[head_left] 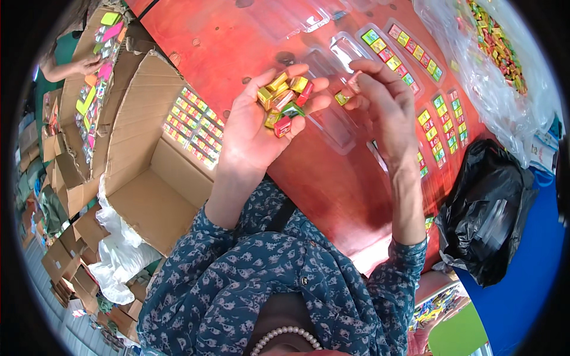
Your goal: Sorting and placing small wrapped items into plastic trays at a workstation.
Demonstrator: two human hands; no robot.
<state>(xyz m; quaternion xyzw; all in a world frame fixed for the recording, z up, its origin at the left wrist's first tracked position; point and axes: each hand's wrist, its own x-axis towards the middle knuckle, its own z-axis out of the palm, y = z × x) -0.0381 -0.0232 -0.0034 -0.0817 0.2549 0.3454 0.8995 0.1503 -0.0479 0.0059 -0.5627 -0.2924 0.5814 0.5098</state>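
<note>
Palm up, my left hand [247,135] cups several small foil-wrapped candies [282,102] in yellow, red and green. My right hand [389,113], to its right, pinches small wrapped candies between thumb and fingers; a yellow one [342,97] and a reddish one show at the fingertips. Below and between the hands lies a clear plastic tray [338,139] with long slots on the red table [309,184]. Beyond my right hand, narrow clear trays [389,57] hold rows of the same candies. My right fingers hide part of the nearest trays.
At the left stands an open cardboard box [148,193] with filled candy trays [195,127] inside. A clear bag of loose candies [497,50] sits at the far right, above a black plastic bag [490,207]. Another person's hand [85,66] reaches in at the upper left.
</note>
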